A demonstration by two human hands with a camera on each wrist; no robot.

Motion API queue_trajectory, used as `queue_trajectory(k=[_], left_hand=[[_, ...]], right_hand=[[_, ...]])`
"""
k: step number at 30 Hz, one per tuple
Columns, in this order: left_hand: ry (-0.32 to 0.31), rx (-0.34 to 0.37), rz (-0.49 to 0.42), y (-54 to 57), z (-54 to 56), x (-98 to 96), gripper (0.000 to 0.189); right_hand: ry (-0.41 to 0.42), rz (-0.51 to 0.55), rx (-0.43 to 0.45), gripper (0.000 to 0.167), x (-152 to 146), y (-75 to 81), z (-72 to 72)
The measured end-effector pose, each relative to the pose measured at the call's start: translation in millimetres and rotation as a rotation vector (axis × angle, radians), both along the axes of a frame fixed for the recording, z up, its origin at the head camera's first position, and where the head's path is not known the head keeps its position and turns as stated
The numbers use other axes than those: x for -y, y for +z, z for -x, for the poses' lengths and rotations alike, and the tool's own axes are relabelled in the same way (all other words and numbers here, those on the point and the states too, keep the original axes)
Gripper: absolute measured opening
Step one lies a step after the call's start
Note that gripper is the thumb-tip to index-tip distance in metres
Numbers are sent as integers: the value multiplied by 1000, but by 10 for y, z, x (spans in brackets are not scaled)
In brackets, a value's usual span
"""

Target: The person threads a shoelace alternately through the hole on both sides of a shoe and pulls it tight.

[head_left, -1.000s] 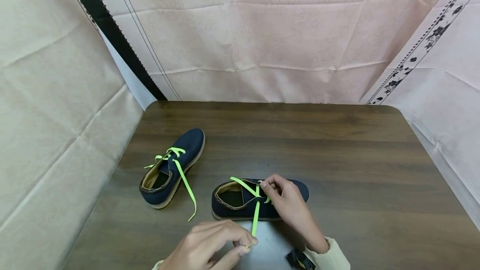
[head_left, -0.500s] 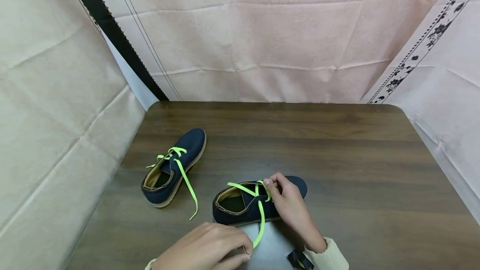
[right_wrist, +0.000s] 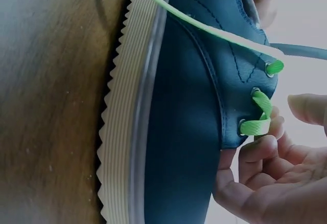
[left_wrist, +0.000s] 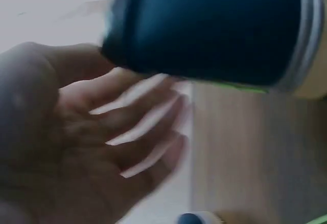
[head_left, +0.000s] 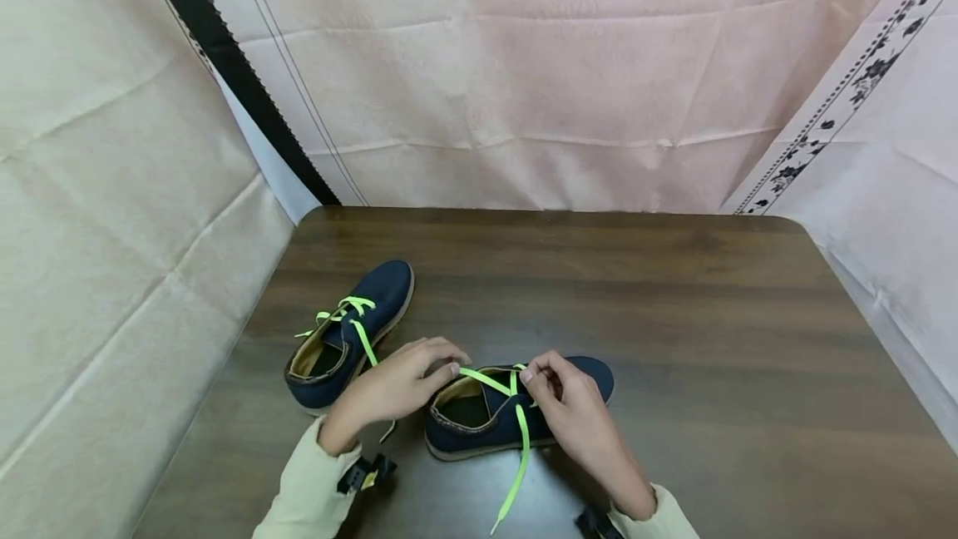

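Observation:
A navy shoe (head_left: 479, 437) with neon green laces stands on the brown table, its toe pointing right. My left hand (head_left: 392, 385) reaches over its heel side, thumb and fingertips around the far end of the shoelace (head_left: 485, 381). In the left wrist view, the heel of the shoe (left_wrist: 214, 29) hides my thumb and fingertips. My right hand (head_left: 580, 418) stays over the front of the lacing. The right wrist view shows its curled fingers (right_wrist: 260, 150) at a lace loop (right_wrist: 263, 111), thumb apart. The other lace end (head_left: 516, 468) hangs loose onto the table.
A matching navy shoe (head_left: 385, 285) with green laces stands at the left, partly behind my left arm. The wood-grain table (head_left: 674, 298) has rounded far corners. Pale cloth (head_left: 561, 90) hangs behind it and at both sides.
My left hand has let go of the near lace end, which now lies on the table, and has moved up and left to the far end. The right hand stays at the lacing.

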State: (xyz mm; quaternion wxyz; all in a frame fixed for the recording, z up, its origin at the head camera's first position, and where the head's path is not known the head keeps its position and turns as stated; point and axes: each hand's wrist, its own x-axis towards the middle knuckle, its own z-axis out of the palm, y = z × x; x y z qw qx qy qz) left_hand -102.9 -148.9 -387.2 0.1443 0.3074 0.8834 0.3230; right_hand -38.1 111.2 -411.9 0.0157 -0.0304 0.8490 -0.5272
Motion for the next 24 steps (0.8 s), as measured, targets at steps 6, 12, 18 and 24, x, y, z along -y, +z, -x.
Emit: queue_trajectory(k=[6,12,18,24], left_hand=[[-29,130,15,-117,165,76,18],[44,81,-25,100,115,164,12],[108,-6,-30,335,24,305,10],[161,-91,-70,495,-112,355,7]], right_hand=[[-19,-8,-52,8,-7,14,-36],[-22,-74,-180,8,72,84,-2],[125,-163,-222,11,285,162,96],[259,-227,-163,27,436,271,215]])
